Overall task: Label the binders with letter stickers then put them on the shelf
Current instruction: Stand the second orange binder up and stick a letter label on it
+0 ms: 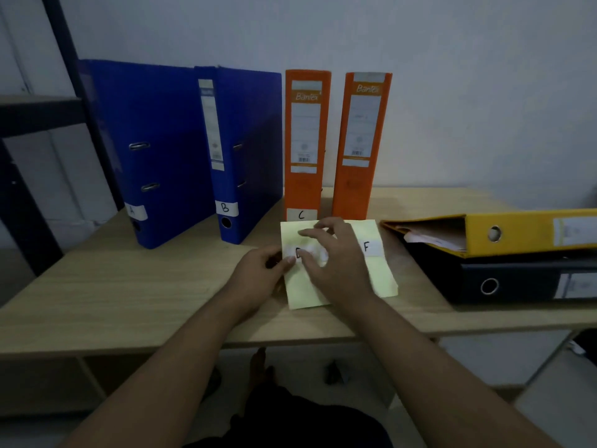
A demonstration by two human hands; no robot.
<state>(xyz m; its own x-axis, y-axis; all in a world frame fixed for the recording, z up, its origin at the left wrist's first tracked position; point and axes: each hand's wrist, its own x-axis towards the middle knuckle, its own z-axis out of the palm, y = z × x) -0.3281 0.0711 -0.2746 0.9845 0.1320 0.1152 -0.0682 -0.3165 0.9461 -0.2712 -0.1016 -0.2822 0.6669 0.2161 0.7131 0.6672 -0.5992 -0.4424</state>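
Note:
A pale yellow sticker sheet (381, 273) lies on the wooden table (129, 286), carrying a white D sticker (302, 252) and an F sticker (368, 247). My left hand (258, 276) pinches the sheet's left edge beside the D sticker. My right hand (336, 257) lies over the sheet's middle, fingertips on the D sticker. Two blue binders stand at the back, labelled A (151, 150) and B (245, 156). An orange binder labelled C (305, 147) stands beside an orange binder (360, 147) whose lower spine is hidden.
A yellow binder (517, 232) lies flat on a black binder (504, 282) at the table's right. A dark metal shelf frame (42, 114) stands at the far left. The white wall is right behind the standing binders.

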